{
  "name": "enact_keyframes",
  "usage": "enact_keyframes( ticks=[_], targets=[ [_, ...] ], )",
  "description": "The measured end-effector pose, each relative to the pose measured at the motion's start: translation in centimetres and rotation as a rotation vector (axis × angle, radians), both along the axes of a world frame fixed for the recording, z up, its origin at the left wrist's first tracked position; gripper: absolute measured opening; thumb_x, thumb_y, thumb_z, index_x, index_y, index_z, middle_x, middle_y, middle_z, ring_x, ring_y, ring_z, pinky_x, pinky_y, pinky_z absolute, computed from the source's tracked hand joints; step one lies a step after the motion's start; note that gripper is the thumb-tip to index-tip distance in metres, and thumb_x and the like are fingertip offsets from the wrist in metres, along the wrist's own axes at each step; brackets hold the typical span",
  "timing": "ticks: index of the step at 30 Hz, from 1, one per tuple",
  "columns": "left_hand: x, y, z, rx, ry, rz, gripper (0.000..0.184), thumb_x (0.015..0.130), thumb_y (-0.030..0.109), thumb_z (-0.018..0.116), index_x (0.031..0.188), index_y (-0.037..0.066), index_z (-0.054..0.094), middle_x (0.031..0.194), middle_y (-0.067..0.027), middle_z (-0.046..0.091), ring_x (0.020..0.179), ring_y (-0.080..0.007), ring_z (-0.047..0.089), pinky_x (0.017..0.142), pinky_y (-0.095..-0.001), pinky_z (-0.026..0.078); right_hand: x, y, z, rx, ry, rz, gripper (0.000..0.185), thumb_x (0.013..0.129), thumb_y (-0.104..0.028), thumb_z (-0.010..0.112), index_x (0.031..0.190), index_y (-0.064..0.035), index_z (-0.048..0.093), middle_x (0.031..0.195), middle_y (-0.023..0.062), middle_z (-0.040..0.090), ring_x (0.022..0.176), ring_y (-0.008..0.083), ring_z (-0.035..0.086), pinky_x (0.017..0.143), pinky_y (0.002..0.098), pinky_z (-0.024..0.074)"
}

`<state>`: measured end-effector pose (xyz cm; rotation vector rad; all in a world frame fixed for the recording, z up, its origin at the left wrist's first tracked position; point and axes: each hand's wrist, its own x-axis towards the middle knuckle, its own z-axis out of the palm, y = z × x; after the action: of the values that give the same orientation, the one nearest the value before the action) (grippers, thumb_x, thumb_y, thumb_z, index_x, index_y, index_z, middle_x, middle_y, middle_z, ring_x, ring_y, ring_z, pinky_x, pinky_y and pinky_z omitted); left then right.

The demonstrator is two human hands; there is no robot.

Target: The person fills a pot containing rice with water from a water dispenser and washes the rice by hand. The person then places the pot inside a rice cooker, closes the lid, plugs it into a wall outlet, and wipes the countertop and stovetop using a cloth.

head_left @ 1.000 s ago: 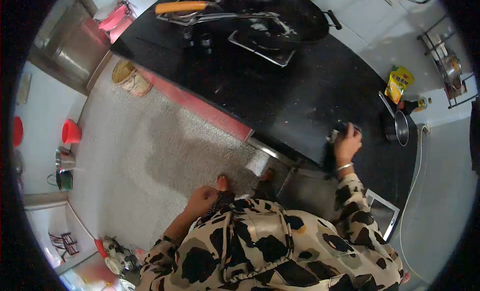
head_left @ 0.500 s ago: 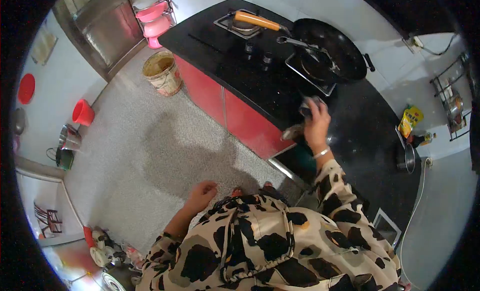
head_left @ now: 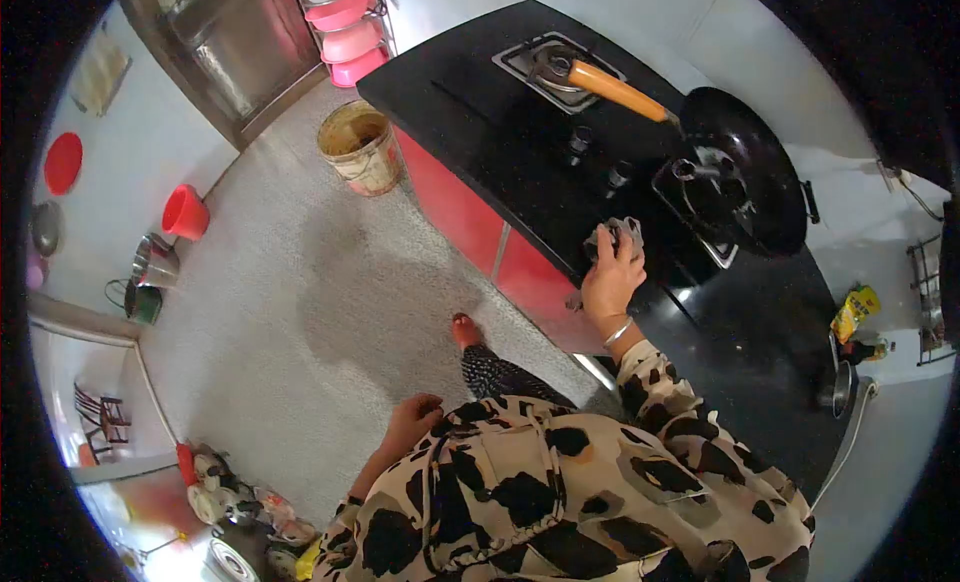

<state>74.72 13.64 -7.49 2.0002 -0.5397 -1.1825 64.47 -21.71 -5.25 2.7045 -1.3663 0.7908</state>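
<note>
My right hand (head_left: 613, 279) is pressed down near the front edge of the black countertop (head_left: 440, 107), its fingers closed over a crumpled grey cloth (head_left: 630, 238). Just beyond the cloth are two stove knobs (head_left: 580, 140). A black wok (head_left: 735, 152) with a wooden handle (head_left: 618, 90) sits on the nearer burner, a metal utensil lying in it. My left hand (head_left: 408, 425) hangs at my waist over the floor, fingers loosely curled together, with nothing seen in it.
Another burner (head_left: 560, 70) is at the counter's far end. A stained bucket (head_left: 362, 152) stands on the floor by the red cabinet (head_left: 455, 207). Pink basins (head_left: 350, 42) are stacked on a rack behind. A yellow packet (head_left: 855, 312) and a small pot (head_left: 840, 389) are at the right wall.
My right hand has slid the cloth along the counter's front edge, leftward past the wok. My view has shifted and one foot has stepped forward. The left hand stays low at my waist.
</note>
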Motion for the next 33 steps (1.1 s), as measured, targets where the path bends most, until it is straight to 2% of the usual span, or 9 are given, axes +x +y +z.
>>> enact_keyframes(
  ticks=[6,9,13,18,20,24,27,29,33],
  targets=[
    [8.4,-2.4,1.1,-0.047,0.137,0.134,0.026,0.086,0.015,0.063,0.106,-0.002,0.060,0.088,-0.0087,0.067,0.078,-0.0127,0.062,0.071,-0.0269,0.050,12.2,-2.0,-0.1,0.054,0.023,-0.021,0.051,0.074,-0.009,0.056,0.124,-0.0195,0.051,0.129,0.0113,0.042,0.119,0.0411,0.036,0.085,0.0537,0.0355],
    [12.5,-4.2,2.9,0.049,0.098,0.111,0.028,0.085,0.015,0.064,0.107,-0.001,0.059,0.091,-0.0091,0.067,0.080,-0.0135,0.063,0.071,-0.0276,0.051,19.3,-2.4,0.4,0.183,-0.019,0.039,0.063,0.068,-0.004,0.059,0.128,-0.0205,0.048,0.132,0.0125,0.040,0.119,0.0427,0.035,0.087,0.0556,0.0344],
    [15.7,-4.2,2.9,0.017,0.149,0.242,0.025,0.084,0.011,0.065,0.106,-0.001,0.060,0.094,-0.0106,0.068,0.085,-0.0148,0.065,0.072,-0.0282,0.052,29.4,-2.9,-0.2,0.064,-0.091,0.218,0.041,0.074,-0.016,0.058,0.115,-0.0191,0.056,0.124,0.0074,0.048,0.113,0.0362,0.041,0.081,0.0516,0.0361],
    [20.1,-3.8,0.9,-0.054,-0.034,-0.032,0.025,0.085,0.012,0.064,0.107,-0.001,0.060,0.094,-0.0093,0.067,0.082,-0.0144,0.063,0.070,-0.0276,0.050,38.2,-4.1,0.5,0.309,-0.005,0.474,0.041,0.076,-0.010,0.060,0.116,-0.0167,0.056,0.125,0.0109,0.047,0.116,0.0372,0.042,0.086,0.0517,0.0385],
    [21.8,-4.7,1.4,-0.081,0.004,-0.032,0.026,0.085,0.013,0.064,0.106,-0.001,0.060,0.092,-0.0090,0.067,0.081,-0.0139,0.062,0.071,-0.0272,0.049,39.8,-5.2,-0.1,0.566,-0.620,0.859,0.047,0.072,0.001,0.059,0.117,-0.0100,0.054,0.121,0.0139,0.050,0.114,0.0350,0.047,0.094,0.0456,0.0397],
    [26.7,-7.2,1.2,-0.071,0.125,-0.020,0.027,0.085,0.016,0.064,0.107,0.000,0.059,0.087,-0.0079,0.065,0.080,-0.0119,0.061,0.072,-0.0267,0.048,31.0,-8.4,4.5,0.298,-0.519,0.676,0.060,0.065,0.008,0.058,0.123,-0.0052,0.050,0.126,0.0182,0.050,0.121,0.0345,0.046,0.104,0.0393,0.0355],
    [31.5,-7.7,-0.1,-0.074,0.125,-0.136,0.029,0.085,0.016,0.064,0.108,0.000,0.059,0.090,-0.0082,0.065,0.081,-0.0119,0.062,0.072,-0.0270,0.048,24.9,-9.9,2.8,0.229,-0.203,0.149,0.062,0.065,0.004,0.059,0.125,-0.0043,0.048,0.121,0.0230,0.052,0.116,0.0405,0.047,0.100,0.0425,0.0374],
    [34.7,-8.0,-1.1,-0.228,0.103,-0.196,0.028,0.084,0.015,0.064,0.108,0.000,0.059,0.093,-0.0090,0.066,0.083,-0.0135,0.063,0.074,-0.0275,0.049,26.5,-9.6,1.4,0.072,-0.349,0.038,0.059,0.065,0.005,0.058,0.123,-0.0063,0.050,0.122,0.0211,0.051,0.112,0.0396,0.049,0.093,0.0448,0.0401],
    [41.9,-7.7,-1.0,-0.116,0.131,-0.269,0.028,0.084,0.013,0.062,0.109,0.000,0.059,0.095,-0.0105,0.066,0.086,-0.0161,0.063,0.075,-0.0291,0.050,36.9,-6.5,1.4,-0.078,0.087,-0.006,0.052,0.066,0.000,0.057,0.114,-0.0175,0.057,0.121,0.0110,0.050,0.101,0.0381,0.047,0.080,0.0471,0.0416]
  ],
)
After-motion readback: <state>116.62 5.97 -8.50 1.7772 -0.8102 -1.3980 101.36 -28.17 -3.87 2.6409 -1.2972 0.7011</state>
